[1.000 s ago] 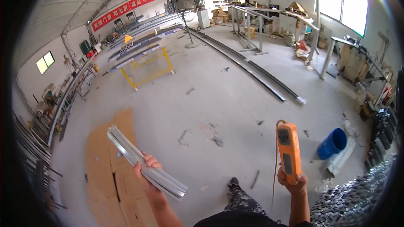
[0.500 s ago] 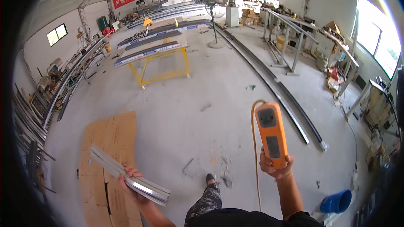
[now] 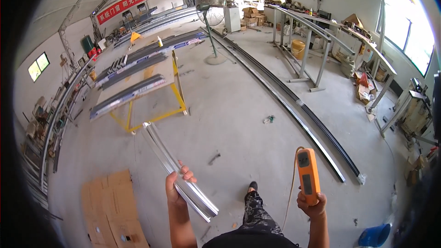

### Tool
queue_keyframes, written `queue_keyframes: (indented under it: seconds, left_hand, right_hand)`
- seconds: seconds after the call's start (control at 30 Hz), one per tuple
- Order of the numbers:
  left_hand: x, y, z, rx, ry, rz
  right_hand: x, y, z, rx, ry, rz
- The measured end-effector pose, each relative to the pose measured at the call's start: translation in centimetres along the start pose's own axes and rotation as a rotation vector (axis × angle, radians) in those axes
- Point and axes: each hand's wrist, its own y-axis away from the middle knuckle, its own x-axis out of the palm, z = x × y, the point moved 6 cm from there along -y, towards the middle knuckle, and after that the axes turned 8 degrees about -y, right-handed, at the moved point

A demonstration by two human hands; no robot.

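Several silvery aluminium profiles (image 3: 161, 149) are bunched in my left hand (image 3: 173, 190), whose fingers wrap round them below their middle. Their far ends point up and left toward the yellow-legged table. On the right, my right hand (image 3: 313, 206) grips the lower end of an orange power strip (image 3: 308, 174) with dark panels on its face. It is held upright, and a thin cord (image 3: 292, 193) loops from its top and hangs down beside it.
A yellow-framed table (image 3: 180, 98) carrying dark profiles stands ahead left. Long profiles (image 3: 294, 117) lie on the floor to the right. A fan (image 3: 209, 32) stands beyond. Cardboard (image 3: 110, 206) lies at lower left, a blue bucket (image 3: 374, 235) at lower right.
The yellow table and the floor profiles appear nearer. In the picture, the aluminium profiles have moved right and tilt more steeply; the power strip sits lower and farther right. Both hands keep their hold.
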Motion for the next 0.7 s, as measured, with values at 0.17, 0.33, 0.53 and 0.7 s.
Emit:
queue_keyframes:
  seconds: [0.17,0.33,0.53,0.7]
  left_hand:
    - [2.3,-12.8,-1.5,0.053,-0.108,-0.166]
    - [1.8,-23.4,-4.9,0.139,-0.02,-0.188]
    - [-2.9,-39.1,-7.3,0.342,-0.068,-0.312]
    - [-4.6,-57.3,-8.4,0.256,-0.154,-0.333]
  right_hand:
    - [2.7,-17.0,3.6,0.056,0.071,0.057]
    - [9.1,-34.5,7.4,0.159,0.14,0.269]
    - [11.2,-54.4,8.2,0.088,0.192,0.441]
    - [10.4,-69.0,10.2,0.146,0.022,0.272]
